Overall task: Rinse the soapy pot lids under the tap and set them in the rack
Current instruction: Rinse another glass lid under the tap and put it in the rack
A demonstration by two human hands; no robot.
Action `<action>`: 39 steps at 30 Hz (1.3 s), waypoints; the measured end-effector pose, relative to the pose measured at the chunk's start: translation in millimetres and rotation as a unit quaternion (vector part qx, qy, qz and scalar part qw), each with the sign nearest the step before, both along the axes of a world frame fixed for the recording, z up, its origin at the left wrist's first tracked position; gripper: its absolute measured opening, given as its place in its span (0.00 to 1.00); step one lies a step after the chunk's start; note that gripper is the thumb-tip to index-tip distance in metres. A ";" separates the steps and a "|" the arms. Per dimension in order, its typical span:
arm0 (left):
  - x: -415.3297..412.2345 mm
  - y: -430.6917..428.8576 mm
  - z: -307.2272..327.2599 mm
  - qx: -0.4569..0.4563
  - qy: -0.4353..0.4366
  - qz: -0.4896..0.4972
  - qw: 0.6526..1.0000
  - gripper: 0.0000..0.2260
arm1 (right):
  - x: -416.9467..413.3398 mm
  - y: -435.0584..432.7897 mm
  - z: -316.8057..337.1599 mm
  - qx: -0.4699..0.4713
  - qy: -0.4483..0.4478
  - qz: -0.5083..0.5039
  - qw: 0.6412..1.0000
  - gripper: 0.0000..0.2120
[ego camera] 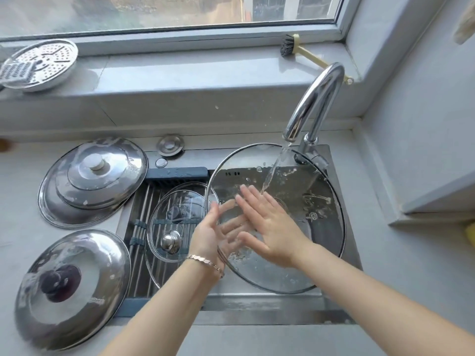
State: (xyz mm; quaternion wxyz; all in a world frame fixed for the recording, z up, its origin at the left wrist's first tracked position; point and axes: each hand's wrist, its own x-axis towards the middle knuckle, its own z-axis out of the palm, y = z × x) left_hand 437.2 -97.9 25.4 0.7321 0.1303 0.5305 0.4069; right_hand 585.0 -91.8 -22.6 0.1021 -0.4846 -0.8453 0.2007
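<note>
At centre right of the frame, over the sink [344, 255], I watch a large glass lid [303, 268] held tilted under the running tap [317, 98], the stream landing on its upper face just above the right hand [272, 228]. That hand lies flat on the near face, fingers spread and gripping nothing. The left hand [214, 233] props the lid from its left rim, fingers open and fanned behind the glass, seen through it (more a cradle than a clamp, as far as I can judge). Suds still fleck the glass at right.

The risk I see is slippage: wet, soapy glass held only between open palms could slide down into the sink and chip, or knock the smaller glass lid [177, 224] already lying on the rack [144, 209] just left of it. Water glancing off the tilted face could also spray the counter.

At the left of the frame two steel lids [74, 286] wait on the counter, one above the other, both with soap traces.
</note>
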 end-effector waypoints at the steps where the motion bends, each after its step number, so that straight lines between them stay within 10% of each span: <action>1: -2.8 -1.0 0.3 0.001 0.005 -0.001 1.000 0.19 | 8.8 -0.5 -3.0 0.023 -0.015 0.004 1.000 0.35; 6: 0.2 -7.1 3.8 -0.007 0.016 -0.008 1.000 0.18 | 29.4 17.7 1.5 -0.045 -0.063 -0.167 0.983 0.45; 11: 6.6 -7.6 6.2 -0.001 0.014 -0.012 1.000 0.18 | -13.3 12.1 14.1 -0.031 0.015 0.005 0.999 0.34; 17: 1.1 -7.7 11.6 -0.006 0.026 -0.027 0.999 0.18 | 3.8 36.6 6.1 -0.064 -0.023 -0.218 0.974 0.34; 22: 2.8 -9.4 11.4 -0.006 0.038 -0.038 0.999 0.18 | -10.6 34.3 10.1 -0.046 0.017 -0.119 0.992 0.36; 26: 1.6 -8.8 14.3 -0.013 0.043 -0.028 0.999 0.18 | 6.3 38.4 0.0 -0.078 -0.010 -0.287 0.955 0.34; 31: 2.3 -10.7 13.6 -0.008 0.066 -0.022 0.998 0.17 | -1.2 21.5 -3.0 -0.083 0.001 -0.156 0.984 0.34; 39: 3.8 -10.1 12.2 0.030 0.101 -0.007 0.994 0.14 | 6.2 -1.6 -8.5 -0.155 0.026 -0.387 0.908 0.35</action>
